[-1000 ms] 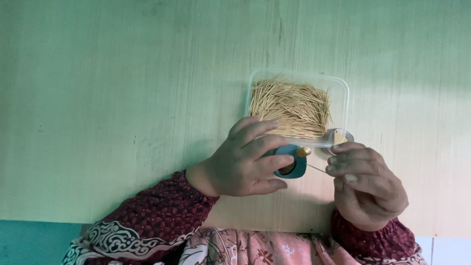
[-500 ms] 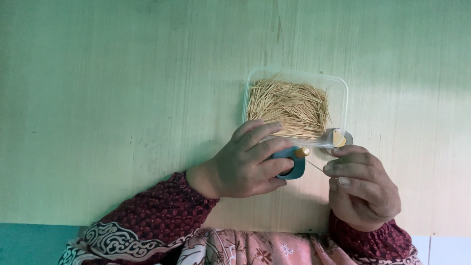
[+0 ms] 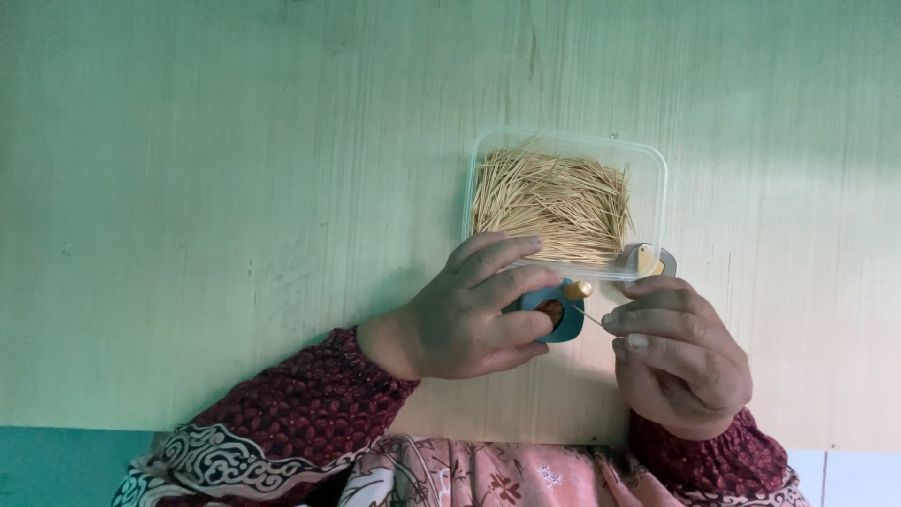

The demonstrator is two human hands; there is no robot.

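My left hand grips a small teal holder with a round opening and an orange knob on top, held just in front of the tub. My right hand pinches a thin wooden toothpick whose tip points at the holder's opening. Behind both hands stands a clear plastic tub filled with several loose toothpicks. A small grey and yellow cap rests against the tub's near right corner, just above my right fingers.
Everything sits on a pale wooden tabletop. My patterned dark red sleeves and a pink floral garment fill the bottom edge, where the table's front edge runs. A teal strip shows at the bottom left corner.
My right hand has drawn slightly down and right from the holder, and the toothpick now shows between the fingertips and the opening. My left hand holds the holder in place.
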